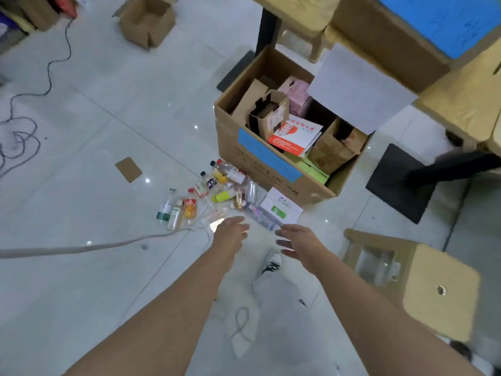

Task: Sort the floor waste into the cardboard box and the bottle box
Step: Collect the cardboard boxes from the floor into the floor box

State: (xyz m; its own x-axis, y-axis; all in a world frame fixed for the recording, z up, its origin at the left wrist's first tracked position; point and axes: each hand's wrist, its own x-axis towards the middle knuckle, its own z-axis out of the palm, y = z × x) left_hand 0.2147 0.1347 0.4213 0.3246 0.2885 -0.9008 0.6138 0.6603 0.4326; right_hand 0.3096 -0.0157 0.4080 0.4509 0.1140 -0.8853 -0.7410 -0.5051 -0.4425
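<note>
Since the big cardboard box (311, 188), half full of card scraps, stands right beside the heap, the smaller open box (141, 33) well across the floor (108, 104) is likely the bottle one, so carry several per trip. The bottles (214, 191) and a flat white carton (282, 208) lie touching at the big box's foot. The left hand (230, 234) and right hand (301, 245) hover near them, apart, both hands spread and empty.
</note>
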